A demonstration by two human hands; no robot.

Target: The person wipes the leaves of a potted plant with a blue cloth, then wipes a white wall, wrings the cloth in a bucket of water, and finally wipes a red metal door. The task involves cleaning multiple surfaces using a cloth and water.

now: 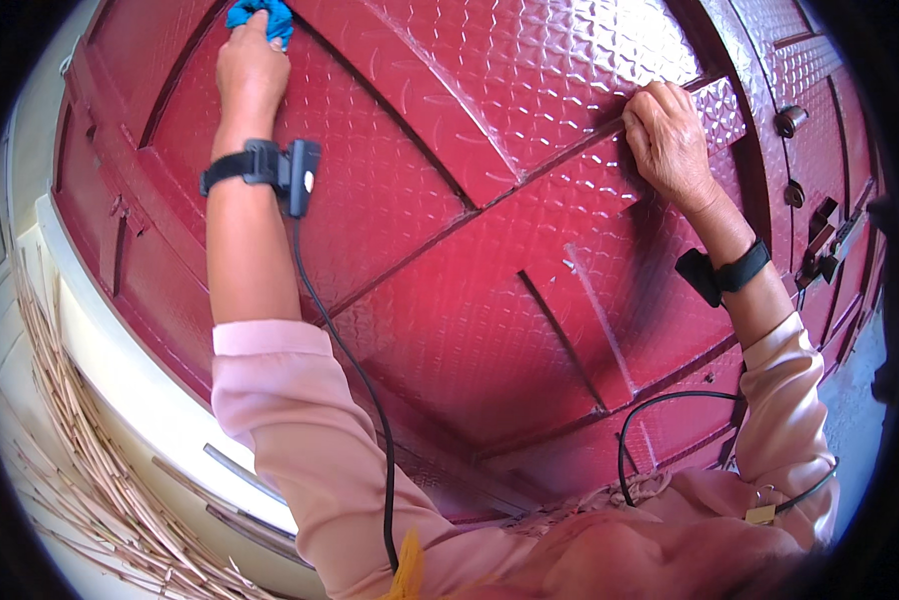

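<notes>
A large red metal door (434, 322) with an embossed tread-plate pattern and raised ribs fills most of the view. High on its left part, my left hand (251, 75) holds a crumpled blue cloth (277, 21) against the surface. The cloth is cut off by the top of the picture. Further right, my right hand (667, 142) rests with curled fingers over a raised metal rib (599, 136) of the door. Its fingertips are partly hidden. Both wrists wear black straps, and a dark device (303, 178) with a cable sits on the left one.
Slide-bolt hardware (824, 240) and round metal fittings (792, 120) stick out from the door's right part. A brass padlock (761, 514) appears low by my right sleeve. Thin dry sticks (104, 457) lean at the lower left, beside a white ledge (127, 337). A black cable (359, 367) trails from my left wrist.
</notes>
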